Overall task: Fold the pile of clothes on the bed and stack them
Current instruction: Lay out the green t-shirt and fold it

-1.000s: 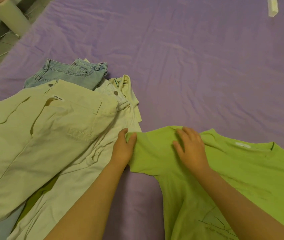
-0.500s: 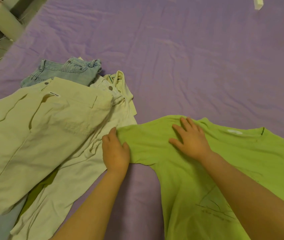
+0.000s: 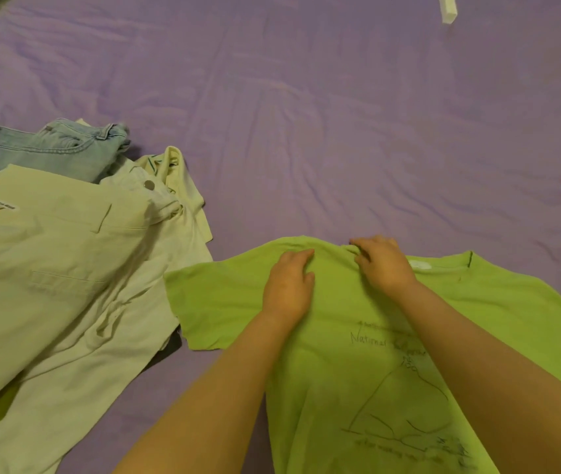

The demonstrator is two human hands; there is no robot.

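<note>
Bed (image 3: 340,114): purple sheet, wrinkled; wide bare stretch beyond and right of the clothes; floor edge at top left corner.

T-shirt (image 3: 357,371): lime green, lying on the sheet at lower right, dark line print and lettering facing up; left sleeve edge just beside the pile; right side and hem cut off by frame.

Left hand (image 3: 289,285): flat, fingers straight, pressing the shirt's shoulder.

Right hand (image 3: 383,265): on the shoulder fold near the collar, fingers bent; whether it pinches cloth cannot be told.

Pile (image 3: 67,268): left; pale trousers on top, jeans (image 3: 53,148) behind, other pieces mostly hidden.

White object (image 3: 448,8): top right, cut off, unidentifiable.
</note>
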